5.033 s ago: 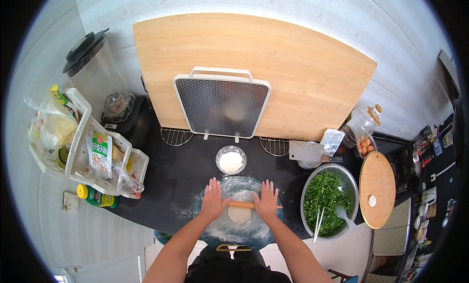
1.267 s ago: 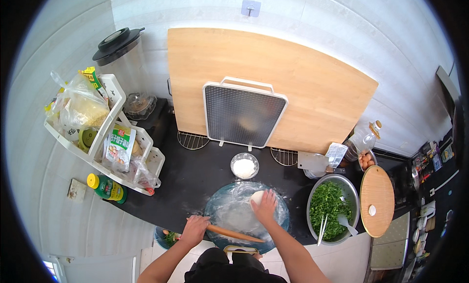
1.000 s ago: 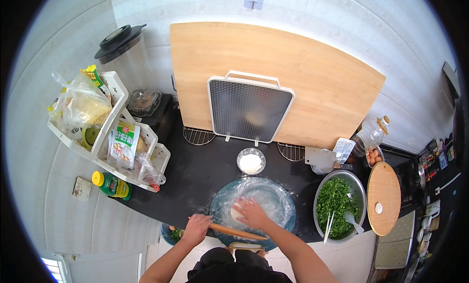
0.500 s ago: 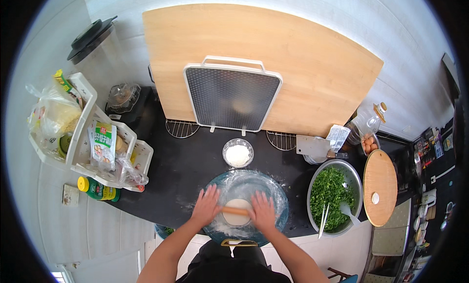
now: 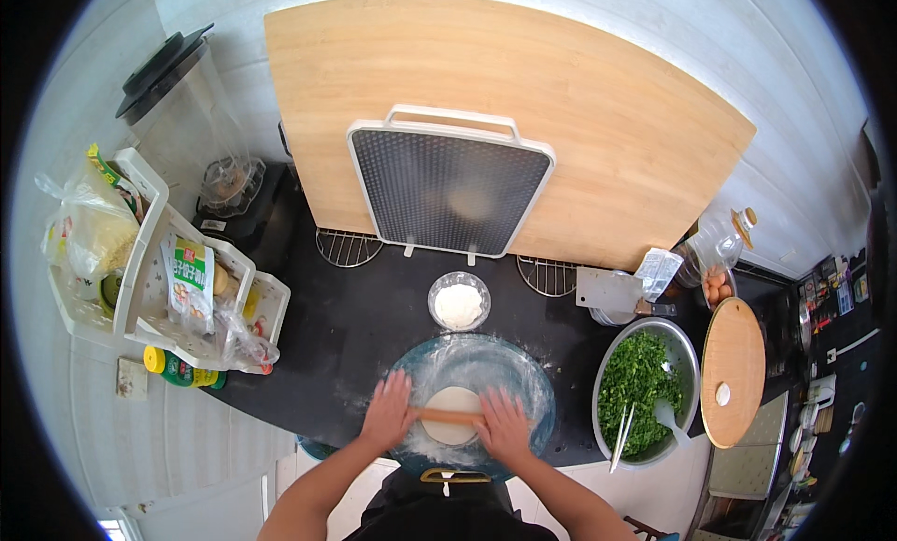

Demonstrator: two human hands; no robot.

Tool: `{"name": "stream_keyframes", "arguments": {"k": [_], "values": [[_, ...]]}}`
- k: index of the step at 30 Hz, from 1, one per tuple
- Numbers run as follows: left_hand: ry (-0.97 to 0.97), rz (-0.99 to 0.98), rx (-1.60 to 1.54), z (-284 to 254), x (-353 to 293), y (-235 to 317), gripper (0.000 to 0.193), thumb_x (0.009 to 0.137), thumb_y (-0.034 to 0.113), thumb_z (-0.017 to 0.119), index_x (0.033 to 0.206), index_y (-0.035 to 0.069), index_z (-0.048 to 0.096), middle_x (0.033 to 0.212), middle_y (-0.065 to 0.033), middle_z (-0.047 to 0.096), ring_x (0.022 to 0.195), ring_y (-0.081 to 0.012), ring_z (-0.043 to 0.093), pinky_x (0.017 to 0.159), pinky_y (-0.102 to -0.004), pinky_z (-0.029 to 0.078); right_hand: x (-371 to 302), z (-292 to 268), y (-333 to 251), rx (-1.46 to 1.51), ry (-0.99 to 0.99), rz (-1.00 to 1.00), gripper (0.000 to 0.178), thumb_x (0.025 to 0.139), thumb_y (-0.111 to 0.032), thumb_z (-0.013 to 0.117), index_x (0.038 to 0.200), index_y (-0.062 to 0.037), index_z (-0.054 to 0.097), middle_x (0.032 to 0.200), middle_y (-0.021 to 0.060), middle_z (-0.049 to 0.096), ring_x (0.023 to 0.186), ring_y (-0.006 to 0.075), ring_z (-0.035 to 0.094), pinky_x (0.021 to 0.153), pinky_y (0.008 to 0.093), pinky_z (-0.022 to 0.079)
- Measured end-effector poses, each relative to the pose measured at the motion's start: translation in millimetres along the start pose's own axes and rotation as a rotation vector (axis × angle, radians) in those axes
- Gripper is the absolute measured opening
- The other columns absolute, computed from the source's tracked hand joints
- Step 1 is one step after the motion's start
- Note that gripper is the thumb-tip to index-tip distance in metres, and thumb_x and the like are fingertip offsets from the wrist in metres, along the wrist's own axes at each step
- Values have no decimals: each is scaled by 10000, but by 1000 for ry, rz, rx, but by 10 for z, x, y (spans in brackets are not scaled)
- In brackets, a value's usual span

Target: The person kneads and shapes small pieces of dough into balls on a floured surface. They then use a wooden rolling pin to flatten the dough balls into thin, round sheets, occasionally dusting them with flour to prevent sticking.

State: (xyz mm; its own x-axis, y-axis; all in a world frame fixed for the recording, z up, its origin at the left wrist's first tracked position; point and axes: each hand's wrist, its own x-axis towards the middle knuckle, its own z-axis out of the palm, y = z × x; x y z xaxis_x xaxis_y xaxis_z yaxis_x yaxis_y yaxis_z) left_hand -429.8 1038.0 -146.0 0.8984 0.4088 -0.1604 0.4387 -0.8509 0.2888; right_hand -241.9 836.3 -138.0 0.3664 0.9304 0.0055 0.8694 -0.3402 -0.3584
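One head-worn fisheye view looks down from close above the counter (image 5: 341,312); it faces the wall (image 5: 696,38) behind.

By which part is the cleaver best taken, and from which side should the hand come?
Probably by the dark handle, with the right hand, from above at the right end. The cleaver lies with its broad blade to the left and its handle pointing right, just behind the metal bowl.

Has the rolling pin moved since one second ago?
Yes: away from the person, toward the flour bowl; the rolling pin now lies across the dough.
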Motion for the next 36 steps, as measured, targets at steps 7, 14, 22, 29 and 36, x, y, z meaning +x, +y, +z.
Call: {"name": "stream_keyframes", "arguments": {"k": [7,14,22,29,36], "values": [[316,-158,-26,-261,837,-24,779,900,384,554,1438,-90,249,1520,-276,209,1429,-387,186,1166,-480,161,752,71,392,-31,281,179,678,873,-321,571,1406,38,356,1480,236,340,1384,390,295,1127,552,183],[-70,-25,-118,-16,-239,-20,748,892,359,548,1398,-132,298,1487,-340,223,1409,-454,195,1151,-513,166,-193,-6,90,39,-47,67,672,889,-315,554,1418,36,335,1482,261,317,1384,412,285,1132,545,189],[341,-147,-68,-244,764,-175,739,918,351,532,1425,-112,257,1505,-298,223,1416,-407,213,1158,-485,179,931,34,471,-26,239,198,660,909,-309,522,1424,48,317,1494,266,293,1397,414,260,1144,518,180],[9,-86,-99,-33,-352,15,753,923,386,511,1419,-121,257,1498,-317,220,1405,-449,207,1146,-519,179,-288,-15,29,17,-74,62,654,907,-321,529,1412,50,342,1494,244,310,1397,404,262,1144,516,182],[442,-272,-86,-185,953,-305,754,920,373,530,1430,-107,249,1512,-284,226,1423,-395,203,1165,-457,174,1150,3,275,-38,329,180,663,911,-283,532,1435,48,296,1508,253,276,1407,410,241,1150,525,154]]}}
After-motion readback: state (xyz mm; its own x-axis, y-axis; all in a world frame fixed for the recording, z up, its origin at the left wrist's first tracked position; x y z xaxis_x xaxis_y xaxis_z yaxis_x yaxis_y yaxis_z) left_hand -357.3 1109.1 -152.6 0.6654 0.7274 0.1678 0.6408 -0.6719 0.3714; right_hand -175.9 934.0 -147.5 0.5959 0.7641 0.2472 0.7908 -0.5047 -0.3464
